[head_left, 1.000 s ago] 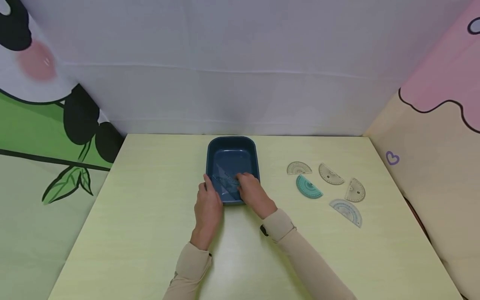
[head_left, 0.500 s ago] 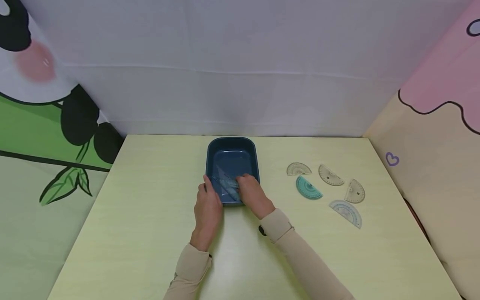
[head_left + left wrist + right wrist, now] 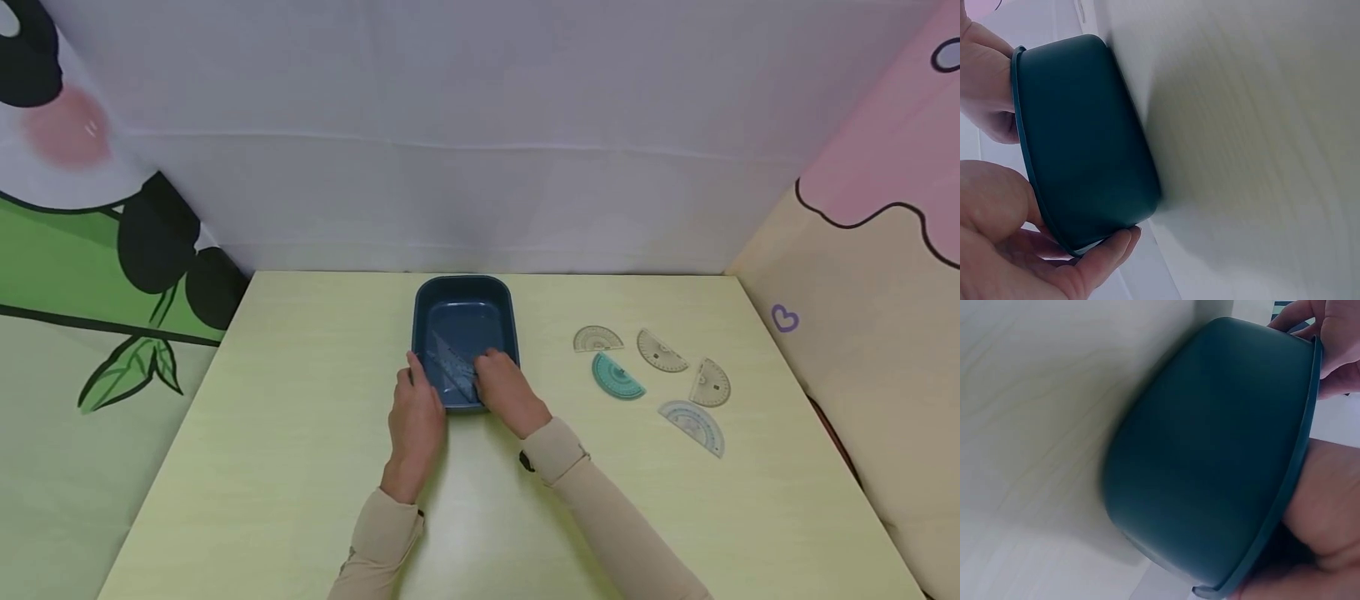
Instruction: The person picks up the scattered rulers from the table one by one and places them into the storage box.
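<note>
A dark blue plastic basin (image 3: 465, 312) with rounded corners stands on the table. The left hand (image 3: 416, 417) grips its near left corner, with fingers against the outer wall and thumb at the rim; the left wrist view shows this hold on the basin (image 3: 1085, 137) closely. Inside, the right hand (image 3: 507, 392) reaches over the near right rim with bent fingers. Clear, bluish flat plastic pieces (image 3: 450, 367), one with a straight slanting edge, lie beside those fingers. Their exact kind is unclear. In the right wrist view the basin wall (image 3: 1210, 444) hides the right fingertips.
To the right of the basin several protractors lie flat on the table (image 3: 300, 375): a teal one (image 3: 617, 375), a bluish clear one (image 3: 693, 425) and greyish clear ones, such as the one at the far right (image 3: 710, 382). A pale cloth wall (image 3: 480, 200) rises behind the table's back edge.
The plastic pieces by the right fingers shifted slightly and look less teal than half a second ago. Both hands, the basin and the protractors stay nearly in place.
</note>
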`<state>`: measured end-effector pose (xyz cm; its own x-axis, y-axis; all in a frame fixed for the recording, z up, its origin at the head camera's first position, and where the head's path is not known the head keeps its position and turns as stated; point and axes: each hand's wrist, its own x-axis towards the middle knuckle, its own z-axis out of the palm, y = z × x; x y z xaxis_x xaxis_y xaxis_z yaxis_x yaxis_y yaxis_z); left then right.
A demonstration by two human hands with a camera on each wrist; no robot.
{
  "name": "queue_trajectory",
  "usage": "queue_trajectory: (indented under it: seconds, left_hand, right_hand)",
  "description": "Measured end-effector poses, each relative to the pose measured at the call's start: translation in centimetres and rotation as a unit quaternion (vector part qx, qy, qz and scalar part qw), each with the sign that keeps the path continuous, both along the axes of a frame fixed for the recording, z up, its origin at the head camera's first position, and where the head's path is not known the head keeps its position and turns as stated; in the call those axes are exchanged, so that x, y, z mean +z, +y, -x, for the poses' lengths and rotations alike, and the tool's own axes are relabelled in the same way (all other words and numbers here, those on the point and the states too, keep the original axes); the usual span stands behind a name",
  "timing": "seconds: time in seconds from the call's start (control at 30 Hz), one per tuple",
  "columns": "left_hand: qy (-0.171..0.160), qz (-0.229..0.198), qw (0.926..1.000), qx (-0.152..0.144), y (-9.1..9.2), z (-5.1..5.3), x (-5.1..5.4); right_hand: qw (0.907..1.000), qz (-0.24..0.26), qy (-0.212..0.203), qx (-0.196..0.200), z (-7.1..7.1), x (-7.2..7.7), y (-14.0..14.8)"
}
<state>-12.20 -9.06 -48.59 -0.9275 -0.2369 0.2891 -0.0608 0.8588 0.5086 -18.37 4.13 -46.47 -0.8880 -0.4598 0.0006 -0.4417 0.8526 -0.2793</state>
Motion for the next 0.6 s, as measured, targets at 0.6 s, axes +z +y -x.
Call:
queue_trajectory:
  seconds: [0.6]
  left_hand:
    - [0.004, 0.012, 0.9999, 0.003, 0.0, 0.2, -0.3]
  right_hand:
    - [0.9899, 0.119, 0.063, 0.043, 0.1, 0.1, 1.6]
